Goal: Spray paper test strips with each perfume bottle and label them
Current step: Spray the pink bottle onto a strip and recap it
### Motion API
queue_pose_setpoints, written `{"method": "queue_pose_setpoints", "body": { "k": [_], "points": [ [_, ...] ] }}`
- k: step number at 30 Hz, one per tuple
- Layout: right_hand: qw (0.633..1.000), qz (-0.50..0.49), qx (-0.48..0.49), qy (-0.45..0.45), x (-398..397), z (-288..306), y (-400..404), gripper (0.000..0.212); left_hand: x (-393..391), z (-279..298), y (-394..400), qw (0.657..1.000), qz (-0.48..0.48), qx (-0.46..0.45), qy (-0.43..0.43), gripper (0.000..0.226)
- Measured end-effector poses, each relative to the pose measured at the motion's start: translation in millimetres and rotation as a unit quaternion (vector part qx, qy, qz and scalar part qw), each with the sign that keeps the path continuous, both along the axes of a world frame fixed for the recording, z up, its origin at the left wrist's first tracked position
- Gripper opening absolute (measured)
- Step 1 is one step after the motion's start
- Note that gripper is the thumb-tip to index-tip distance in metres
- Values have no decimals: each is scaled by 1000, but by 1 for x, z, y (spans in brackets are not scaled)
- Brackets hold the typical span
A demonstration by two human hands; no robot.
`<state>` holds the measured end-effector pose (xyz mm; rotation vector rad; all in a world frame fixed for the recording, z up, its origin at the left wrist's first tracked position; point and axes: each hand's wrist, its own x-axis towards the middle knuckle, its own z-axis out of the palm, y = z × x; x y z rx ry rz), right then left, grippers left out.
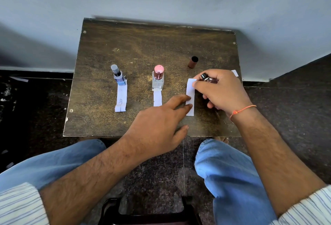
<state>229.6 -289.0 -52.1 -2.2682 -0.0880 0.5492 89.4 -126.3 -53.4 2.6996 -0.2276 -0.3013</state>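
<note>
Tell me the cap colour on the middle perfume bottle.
Pink, with a shiny metallic look; the middle bottle's cap shows best in the head view, the only view here.

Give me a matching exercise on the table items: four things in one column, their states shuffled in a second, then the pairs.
Things:
1. blue bottle
2. pink-capped bottle
3. copper cap
4. right strip

States:
A. lying on its side, off its bottle
B. touched by the left hand, right hand gripping a bottle over it
C. standing, grey cap, marked strip in front
D. standing, clear glass body

Pairs: 1-C, 2-D, 3-A, 4-B
</note>
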Motion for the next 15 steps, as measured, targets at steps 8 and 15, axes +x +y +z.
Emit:
{"method": "queue_pose_setpoints", "body": {
  "k": [8, 15],
  "points": [
    [991, 44, -92, -87, 1, -5, 4, 9, 3, -2, -2, 1000, 22, -1, -10, 69],
    [985, 34, -120, -121, 2, -2, 6, 23, 6, 2, -6, 1000, 22, 21, -4, 68]
  ]
}}
